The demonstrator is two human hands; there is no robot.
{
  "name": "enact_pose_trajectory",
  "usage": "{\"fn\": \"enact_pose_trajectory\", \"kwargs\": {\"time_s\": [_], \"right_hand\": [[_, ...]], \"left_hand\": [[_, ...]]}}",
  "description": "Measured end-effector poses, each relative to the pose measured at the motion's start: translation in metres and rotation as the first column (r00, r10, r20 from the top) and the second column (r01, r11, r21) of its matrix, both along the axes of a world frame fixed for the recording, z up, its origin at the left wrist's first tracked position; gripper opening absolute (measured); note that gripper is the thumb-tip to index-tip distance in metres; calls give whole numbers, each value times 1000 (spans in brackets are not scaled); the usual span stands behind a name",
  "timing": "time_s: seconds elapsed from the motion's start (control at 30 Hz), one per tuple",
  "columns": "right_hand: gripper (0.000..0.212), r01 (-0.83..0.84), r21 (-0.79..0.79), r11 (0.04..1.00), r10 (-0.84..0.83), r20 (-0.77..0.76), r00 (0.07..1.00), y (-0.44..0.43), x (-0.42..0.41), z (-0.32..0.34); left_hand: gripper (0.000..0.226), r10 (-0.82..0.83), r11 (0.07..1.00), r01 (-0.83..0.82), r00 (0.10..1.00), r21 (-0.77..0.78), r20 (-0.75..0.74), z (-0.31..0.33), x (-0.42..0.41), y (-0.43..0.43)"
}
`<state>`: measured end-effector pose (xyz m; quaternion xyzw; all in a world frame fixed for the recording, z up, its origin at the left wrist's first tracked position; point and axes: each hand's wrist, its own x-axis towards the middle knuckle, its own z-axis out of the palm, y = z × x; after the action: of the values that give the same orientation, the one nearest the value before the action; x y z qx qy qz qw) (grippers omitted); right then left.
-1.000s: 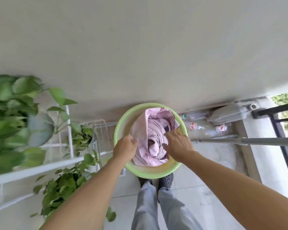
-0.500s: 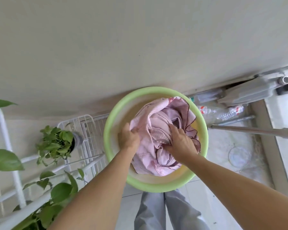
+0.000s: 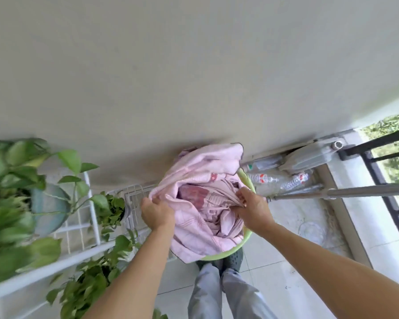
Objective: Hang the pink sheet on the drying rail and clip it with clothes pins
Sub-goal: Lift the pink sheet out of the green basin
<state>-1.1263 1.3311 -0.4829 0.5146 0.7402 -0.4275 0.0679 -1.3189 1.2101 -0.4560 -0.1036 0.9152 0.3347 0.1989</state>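
Pink sheet (image 3: 200, 180), bunched, spills over the rim of a green basin (image 3: 226, 255) near the wall. Left hand (image 3: 157, 212) grips its left fold; right hand (image 3: 255, 210) pinches its right fold. Far right lie plastic bottles (image 3: 276, 179), red-white labels unreadable. A metal pole (image 3: 343, 192) crosses above the tiled floor (image 3: 286, 261).

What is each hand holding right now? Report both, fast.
Left hand: grips a bunched fold of the pink sheet.
Right hand: grips the pink sheet too, above the green basin.

Single head camera looks steeply down, close above the hands.
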Motion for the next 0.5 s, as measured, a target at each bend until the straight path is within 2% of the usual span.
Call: {"fn": "enact_pose_trajectory", "kwargs": {"time_s": [0.07,0.17,0.23,0.3,0.37,0.43,0.5], "right_hand": [[22,50,19,999,-50,4,999,0,12,24],[26,157,47,986,-158,23,987,-3,30,65],[32,229,60,972,-231,16,973,-2,40,88],[38,273,88,958,-272,-26,962,-3,47,111],[38,268,144,953,-269,-17,963,-5,53,137],[31,257,205,944,-264,9,965,-9,58,163],[25,283,253,925,-285,-30,958,-15,65,184]], "left_hand": [[23,-3,1000,3,1000,17,-23,32,-4,-3],[25,-60,996,63,997,60,-55,85,-7,-9],[32,-157,980,168,982,110,-102,119,-6,-11],[43,-321,930,337,939,149,-121,158,-3,-14],[34,-528,836,539,841,101,-116,192,-2,-16],[43,-706,708,699,702,-94,-93,212,-5,-14],[44,-819,569,772,565,-284,-102,238,-4,-13]]}}
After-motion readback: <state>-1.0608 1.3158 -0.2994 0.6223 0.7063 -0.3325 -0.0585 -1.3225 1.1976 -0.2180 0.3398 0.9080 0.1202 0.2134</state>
